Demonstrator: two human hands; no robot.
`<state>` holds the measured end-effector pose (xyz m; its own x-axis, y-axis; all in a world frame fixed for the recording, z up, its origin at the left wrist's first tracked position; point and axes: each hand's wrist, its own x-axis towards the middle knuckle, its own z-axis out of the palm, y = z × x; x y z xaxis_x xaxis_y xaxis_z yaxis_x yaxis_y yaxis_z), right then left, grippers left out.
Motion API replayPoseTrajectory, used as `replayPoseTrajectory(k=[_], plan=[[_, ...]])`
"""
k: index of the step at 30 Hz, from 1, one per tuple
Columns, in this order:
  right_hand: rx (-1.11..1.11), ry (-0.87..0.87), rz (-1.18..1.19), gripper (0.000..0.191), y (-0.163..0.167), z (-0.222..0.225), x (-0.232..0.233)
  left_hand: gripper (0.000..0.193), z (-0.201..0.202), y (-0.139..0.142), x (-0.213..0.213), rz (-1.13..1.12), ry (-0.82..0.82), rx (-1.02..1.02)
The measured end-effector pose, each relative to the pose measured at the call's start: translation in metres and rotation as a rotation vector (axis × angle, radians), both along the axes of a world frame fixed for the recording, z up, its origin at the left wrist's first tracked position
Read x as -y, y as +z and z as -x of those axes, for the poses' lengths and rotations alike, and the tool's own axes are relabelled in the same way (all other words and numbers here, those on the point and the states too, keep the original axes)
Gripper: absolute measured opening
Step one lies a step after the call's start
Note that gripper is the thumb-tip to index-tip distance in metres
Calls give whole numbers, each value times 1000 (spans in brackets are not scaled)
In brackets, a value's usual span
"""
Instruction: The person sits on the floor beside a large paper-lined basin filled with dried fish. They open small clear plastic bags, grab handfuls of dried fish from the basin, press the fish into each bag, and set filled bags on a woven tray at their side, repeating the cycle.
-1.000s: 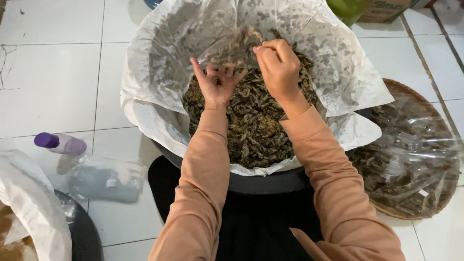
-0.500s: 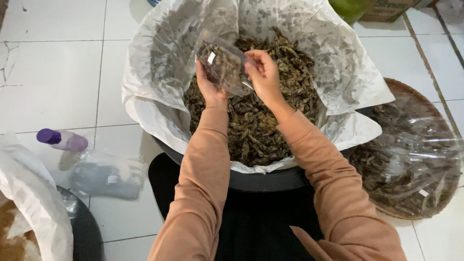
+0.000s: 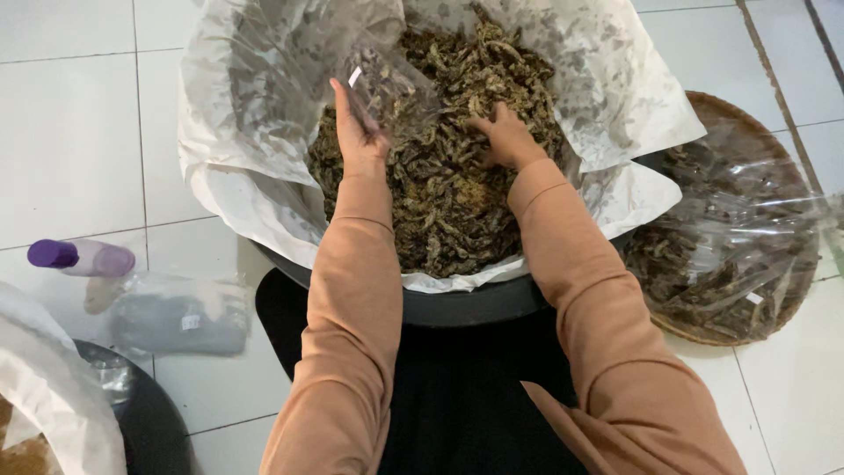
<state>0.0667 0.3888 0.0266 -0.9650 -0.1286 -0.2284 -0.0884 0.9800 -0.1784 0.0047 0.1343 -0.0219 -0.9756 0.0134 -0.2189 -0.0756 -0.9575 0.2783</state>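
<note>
A dark tub [image 3: 475, 303] lined with white paper [image 3: 255, 132] holds a heap of dried dark-brown leafy pieces [image 3: 448, 202]. My left hand [image 3: 356, 132] holds up a small clear plastic bag [image 3: 391, 88] by its mouth, partly filled with the same pieces. My right hand [image 3: 505, 136] is pressed down into the heap just right of the bag, fingers curled in among the pieces and partly hidden. Both arms wear orange-brown sleeves.
A round woven tray [image 3: 730, 220] with filled clear bags lies on the right. A purple-capped bottle [image 3: 79, 258] and a stack of clear bags [image 3: 180, 312] lie on the white tiled floor at left. Another paper-lined dark tub [image 3: 53, 413] sits bottom left.
My right hand let go of the bag's mouth and dropped into the heap. My left hand keeps holding the bag, now tilted open.
</note>
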Motion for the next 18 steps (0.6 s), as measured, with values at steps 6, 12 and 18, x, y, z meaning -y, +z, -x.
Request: replayPoseTrajectory(k=[6,12,18], plan=[[-179,125,-211,43,-12,10,12,73,2,2,-2,40,-9,34],[-519,-67,489,30,33,23,-22,40,8,-2,-4,-148,5,35],[-510,64,1199,10,100,1,-9,30,11,-3,-2,-160,113,88]])
